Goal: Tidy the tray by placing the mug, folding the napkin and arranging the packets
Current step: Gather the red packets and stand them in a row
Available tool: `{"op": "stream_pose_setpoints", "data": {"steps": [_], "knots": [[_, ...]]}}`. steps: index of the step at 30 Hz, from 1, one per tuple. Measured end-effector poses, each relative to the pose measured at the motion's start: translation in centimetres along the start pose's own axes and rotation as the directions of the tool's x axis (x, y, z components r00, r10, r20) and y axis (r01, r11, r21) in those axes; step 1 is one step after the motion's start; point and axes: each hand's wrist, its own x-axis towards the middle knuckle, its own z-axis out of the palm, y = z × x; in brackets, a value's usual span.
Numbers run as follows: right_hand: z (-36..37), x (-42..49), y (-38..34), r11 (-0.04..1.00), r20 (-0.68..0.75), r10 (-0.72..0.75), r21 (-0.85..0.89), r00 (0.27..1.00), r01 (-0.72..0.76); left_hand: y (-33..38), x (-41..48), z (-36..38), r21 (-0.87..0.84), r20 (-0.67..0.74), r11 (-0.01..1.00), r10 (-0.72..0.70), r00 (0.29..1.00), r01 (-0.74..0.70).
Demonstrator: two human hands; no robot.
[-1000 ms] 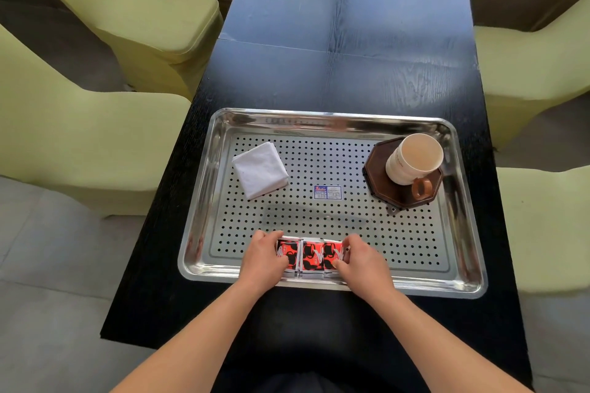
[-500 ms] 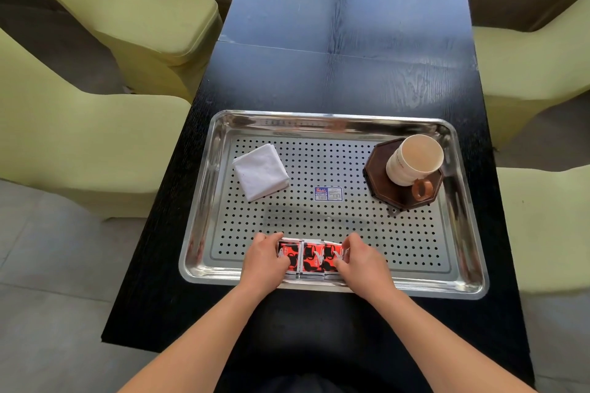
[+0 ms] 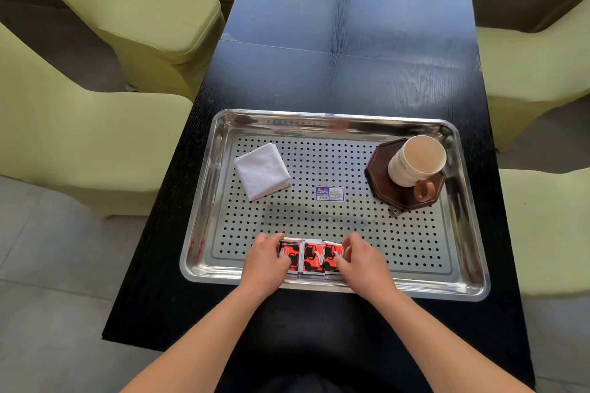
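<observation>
A perforated steel tray (image 3: 332,126) lies on a black table. Three red-and-black packets (image 3: 313,257) sit side by side in a row at the tray's near edge. My left hand (image 3: 266,262) presses on the left end of the row and my right hand (image 3: 360,260) on the right end, fingers curled onto the outer packets. A folded white napkin (image 3: 262,171) rests in the tray's far left. A cream mug (image 3: 415,159) with a brown handle stands on a dark octagonal coaster (image 3: 380,172) at the far right.
The black table (image 3: 351,41) stretches away beyond the tray. Yellow-green chairs (image 3: 79,137) flank it on both sides. A small blue-and-white sticker (image 3: 329,194) marks the tray's middle. Grey tiled floor shows at the lower left.
Both hands stay at the ends of the packet row, squeezing it slightly tighter. Napkin, mug and tray have not moved.
</observation>
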Motion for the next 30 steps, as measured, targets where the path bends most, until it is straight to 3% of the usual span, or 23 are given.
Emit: {"op": "stream_pose_setpoints", "data": {"steps": [30], "knots": [[0.2, 1.6, 0.3, 0.996, -0.017, -0.081, -0.036, 0.997, 0.081, -0.2, -0.7, -0.1, 0.080, 0.014, 0.995, 0.065, 0.998, -0.066]]}}
